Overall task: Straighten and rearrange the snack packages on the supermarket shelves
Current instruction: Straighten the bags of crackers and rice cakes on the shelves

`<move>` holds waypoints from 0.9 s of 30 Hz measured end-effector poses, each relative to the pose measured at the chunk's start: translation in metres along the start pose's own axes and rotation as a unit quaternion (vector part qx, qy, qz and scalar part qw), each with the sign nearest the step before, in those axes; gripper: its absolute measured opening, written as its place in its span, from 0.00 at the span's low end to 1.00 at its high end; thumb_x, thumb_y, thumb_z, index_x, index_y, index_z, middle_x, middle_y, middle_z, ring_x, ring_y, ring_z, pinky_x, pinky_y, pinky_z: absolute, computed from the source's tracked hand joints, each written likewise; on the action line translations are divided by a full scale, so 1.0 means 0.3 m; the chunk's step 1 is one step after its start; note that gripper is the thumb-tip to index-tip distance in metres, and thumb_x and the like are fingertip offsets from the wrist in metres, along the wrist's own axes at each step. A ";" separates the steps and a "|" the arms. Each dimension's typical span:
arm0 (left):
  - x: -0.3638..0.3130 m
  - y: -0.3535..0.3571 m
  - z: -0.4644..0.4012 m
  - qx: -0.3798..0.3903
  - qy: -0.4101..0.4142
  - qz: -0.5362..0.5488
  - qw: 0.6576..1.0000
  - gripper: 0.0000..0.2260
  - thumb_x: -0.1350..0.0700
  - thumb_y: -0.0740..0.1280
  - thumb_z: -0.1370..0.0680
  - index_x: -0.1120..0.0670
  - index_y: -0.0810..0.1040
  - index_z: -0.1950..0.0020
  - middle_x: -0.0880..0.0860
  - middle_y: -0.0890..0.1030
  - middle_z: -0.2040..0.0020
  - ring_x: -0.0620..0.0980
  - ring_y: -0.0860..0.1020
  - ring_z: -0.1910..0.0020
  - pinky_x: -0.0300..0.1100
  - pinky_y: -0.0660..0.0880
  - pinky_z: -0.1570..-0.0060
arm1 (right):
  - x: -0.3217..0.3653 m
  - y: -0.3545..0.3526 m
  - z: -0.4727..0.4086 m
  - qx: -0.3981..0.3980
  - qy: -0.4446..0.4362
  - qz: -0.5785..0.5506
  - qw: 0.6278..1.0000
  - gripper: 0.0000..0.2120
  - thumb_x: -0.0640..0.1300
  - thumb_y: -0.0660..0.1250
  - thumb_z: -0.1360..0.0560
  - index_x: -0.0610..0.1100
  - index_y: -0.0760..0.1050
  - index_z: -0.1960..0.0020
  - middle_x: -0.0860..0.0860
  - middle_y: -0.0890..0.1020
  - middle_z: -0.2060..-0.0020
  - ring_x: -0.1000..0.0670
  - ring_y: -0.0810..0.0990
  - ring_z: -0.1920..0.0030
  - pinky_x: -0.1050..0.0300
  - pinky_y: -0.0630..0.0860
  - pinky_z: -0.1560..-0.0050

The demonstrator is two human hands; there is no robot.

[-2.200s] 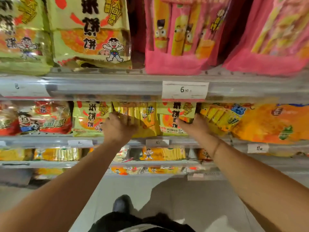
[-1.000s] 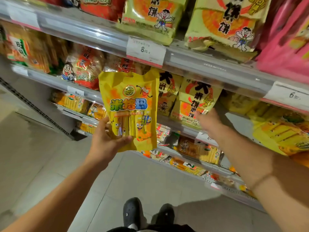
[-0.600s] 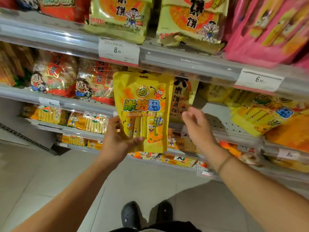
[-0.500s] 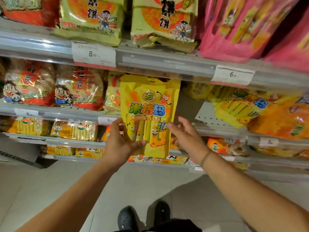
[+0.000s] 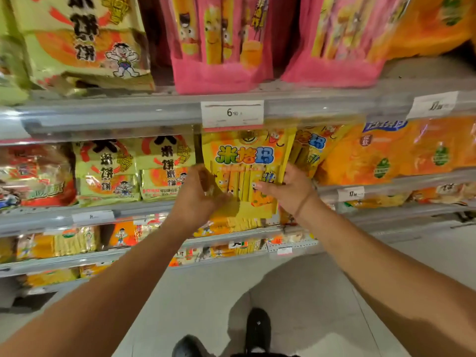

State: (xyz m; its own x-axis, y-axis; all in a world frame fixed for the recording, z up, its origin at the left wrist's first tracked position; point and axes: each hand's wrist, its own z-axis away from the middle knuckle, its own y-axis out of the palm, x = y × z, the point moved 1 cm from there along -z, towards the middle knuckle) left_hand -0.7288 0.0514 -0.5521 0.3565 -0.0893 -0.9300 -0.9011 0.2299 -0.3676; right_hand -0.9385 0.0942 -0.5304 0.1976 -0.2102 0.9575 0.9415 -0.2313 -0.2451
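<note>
A yellow snack bag (image 5: 244,161) with green and blue characters stands upright at the front of the second shelf (image 5: 128,210), just under the 6.90 price tag (image 5: 232,114). My left hand (image 5: 198,199) grips its lower left edge, thumb across the front. My right hand (image 5: 286,189) holds its lower right edge. A matching yellow bag (image 5: 313,148) leans tilted right behind it. Two green-yellow rice cracker bags (image 5: 134,168) stand just left of it.
Red bags (image 5: 31,173) sit at the far left of the same shelf and orange bags (image 5: 391,148) at its right. Pink bags (image 5: 221,39) and large green-yellow bags (image 5: 82,39) fill the shelf above. Lower shelves hold small yellow packs (image 5: 64,240). My shoes (image 5: 257,328) are on the tiled floor.
The yellow bag has moved right, from in front of the rice cracker bags to the gap under the 6.90 tag. My right hand has taken hold of its right edge.
</note>
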 end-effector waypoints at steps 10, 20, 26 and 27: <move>-0.035 0.044 -0.200 -0.106 -0.002 -0.065 0.992 0.14 0.56 0.77 0.29 0.50 0.71 0.54 0.51 0.78 0.62 0.41 0.76 0.65 0.34 0.72 0.67 | 0.018 -0.020 -0.220 -0.056 -0.016 0.165 0.985 0.21 0.53 0.76 0.30 0.43 0.69 0.49 0.53 0.74 0.56 0.47 0.76 0.51 0.54 0.72 0.55; 0.021 0.046 -0.158 -0.116 -0.003 -0.089 0.989 0.19 0.51 0.74 0.26 0.48 0.65 0.45 0.51 0.79 0.55 0.52 0.81 0.57 0.51 0.79 0.56 | -0.033 0.027 -0.237 -0.005 -0.001 0.086 0.996 0.16 0.43 0.76 0.30 0.53 0.69 0.55 0.53 0.81 0.50 0.48 0.78 0.45 0.41 0.76 0.42; 0.005 0.047 -0.159 -0.148 0.007 -0.106 0.983 0.14 0.54 0.74 0.26 0.49 0.69 0.50 0.48 0.79 0.58 0.49 0.79 0.60 0.53 0.78 0.56 | -0.063 0.020 -0.246 0.008 0.012 0.087 0.996 0.17 0.44 0.75 0.29 0.50 0.71 0.45 0.47 0.80 0.41 0.44 0.77 0.38 0.39 0.75 0.39; 0.006 0.047 -0.157 -0.144 0.005 -0.110 0.984 0.14 0.55 0.74 0.25 0.50 0.69 0.50 0.47 0.79 0.58 0.48 0.79 0.59 0.53 0.78 0.56 | -0.070 0.019 -0.247 0.008 0.013 0.089 0.996 0.17 0.44 0.75 0.29 0.51 0.71 0.45 0.48 0.81 0.42 0.45 0.78 0.40 0.39 0.75 0.40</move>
State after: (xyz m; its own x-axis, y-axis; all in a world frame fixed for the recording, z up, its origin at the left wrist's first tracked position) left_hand -0.7526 0.0090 -0.5590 0.5491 -0.1152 -0.8277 -0.8357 -0.0790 -0.5434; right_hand -0.9575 0.0269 -0.5631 0.3541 -0.2715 0.8949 0.8965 -0.1739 -0.4075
